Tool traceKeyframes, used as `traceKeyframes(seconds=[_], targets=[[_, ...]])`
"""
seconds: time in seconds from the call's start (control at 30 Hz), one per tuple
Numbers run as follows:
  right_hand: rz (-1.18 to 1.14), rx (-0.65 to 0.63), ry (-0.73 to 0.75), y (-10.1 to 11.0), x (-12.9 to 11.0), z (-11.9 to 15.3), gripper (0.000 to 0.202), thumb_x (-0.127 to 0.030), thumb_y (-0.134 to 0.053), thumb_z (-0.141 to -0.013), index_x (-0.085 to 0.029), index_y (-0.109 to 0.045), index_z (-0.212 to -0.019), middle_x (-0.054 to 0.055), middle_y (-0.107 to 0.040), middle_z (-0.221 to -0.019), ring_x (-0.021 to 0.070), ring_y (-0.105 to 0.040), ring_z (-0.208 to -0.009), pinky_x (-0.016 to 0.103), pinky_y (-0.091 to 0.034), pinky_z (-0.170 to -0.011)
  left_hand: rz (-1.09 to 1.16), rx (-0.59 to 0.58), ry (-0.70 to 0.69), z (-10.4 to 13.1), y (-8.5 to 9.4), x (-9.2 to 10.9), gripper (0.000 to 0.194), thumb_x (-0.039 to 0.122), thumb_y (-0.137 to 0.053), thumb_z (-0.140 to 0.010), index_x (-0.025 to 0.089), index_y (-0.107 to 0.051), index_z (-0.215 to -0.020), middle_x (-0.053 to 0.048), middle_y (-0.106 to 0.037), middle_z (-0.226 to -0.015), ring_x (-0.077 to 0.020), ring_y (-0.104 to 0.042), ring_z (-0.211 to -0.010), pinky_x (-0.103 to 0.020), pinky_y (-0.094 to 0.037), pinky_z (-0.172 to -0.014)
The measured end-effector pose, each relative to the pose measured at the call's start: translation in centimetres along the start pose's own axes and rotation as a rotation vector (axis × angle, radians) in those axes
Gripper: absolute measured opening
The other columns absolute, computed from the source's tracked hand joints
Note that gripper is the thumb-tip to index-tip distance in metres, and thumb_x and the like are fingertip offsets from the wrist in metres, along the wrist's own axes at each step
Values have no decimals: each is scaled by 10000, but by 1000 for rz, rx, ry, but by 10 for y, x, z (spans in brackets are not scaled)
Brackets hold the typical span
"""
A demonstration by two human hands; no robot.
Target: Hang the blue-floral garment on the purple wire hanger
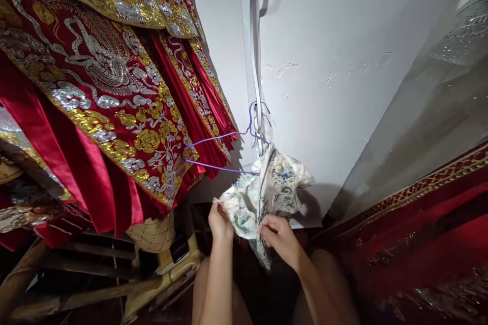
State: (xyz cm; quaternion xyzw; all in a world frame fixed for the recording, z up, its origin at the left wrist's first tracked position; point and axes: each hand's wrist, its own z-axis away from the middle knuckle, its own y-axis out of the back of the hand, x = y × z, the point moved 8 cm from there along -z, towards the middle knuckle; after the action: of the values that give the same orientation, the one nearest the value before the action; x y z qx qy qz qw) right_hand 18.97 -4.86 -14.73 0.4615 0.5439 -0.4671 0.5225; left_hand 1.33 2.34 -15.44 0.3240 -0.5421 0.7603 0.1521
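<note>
A white garment with a blue and green pattern (284, 177) hangs bunched on the right part of a purple wire hanger (217, 137). The hanger's hook sits at a pale strap (254, 61) that runs down the wall. My left hand (221, 221) pinches the garment's left edge. My right hand (277, 236) is closed on the garment's lower middle, its fingertips at a fold. The left part of the hanger is bare.
Red cloths with gold and silver embroidery (145, 127) hang at the left. Below them stand a woven basket (154, 233) and a bamboo chair (168, 282). A white wall (324, 61) lies ahead, and a red patterned cloth (427, 233) at the right.
</note>
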Motion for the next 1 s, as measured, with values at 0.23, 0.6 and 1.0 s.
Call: traceKeyframes(seconds=[0.23, 0.6, 1.0], targets=[[-54, 383, 38, 70, 7, 10, 503, -708, -603, -791, -217, -687, -851, 95, -692, -903, 285, -623, -946, 371, -481, -805, -320, -375, -101, 82, -68, -36, 204, 368, -649, -843, 168, -652, -802, -48, -661, -863, -190, -612, -871, -284, -471, -855], [-321, 93, -284, 60, -8, 13, 416, -570, -776, -702, -222, -706, -920, 43, -726, -827, 239, -684, -791, 331, -552, -714, -935, -908, -516, 130, -121, 2, 366, 355, -491, -989, 215, -536, -1325, -138, -568, -1337, -271, -495, -1279, -408, -351, -1106], [506, -22, 143, 109, -136, -31, 210, -314, -680, -796, -196, -775, -941, 84, -759, -1014, 292, -693, -950, 355, -549, -772, -1697, -1338, -202, 98, -53, -23, 460, 496, -426, -978, 175, -503, -659, 19, -449, -569, -117, -403, -528, -264, -298, -553]])
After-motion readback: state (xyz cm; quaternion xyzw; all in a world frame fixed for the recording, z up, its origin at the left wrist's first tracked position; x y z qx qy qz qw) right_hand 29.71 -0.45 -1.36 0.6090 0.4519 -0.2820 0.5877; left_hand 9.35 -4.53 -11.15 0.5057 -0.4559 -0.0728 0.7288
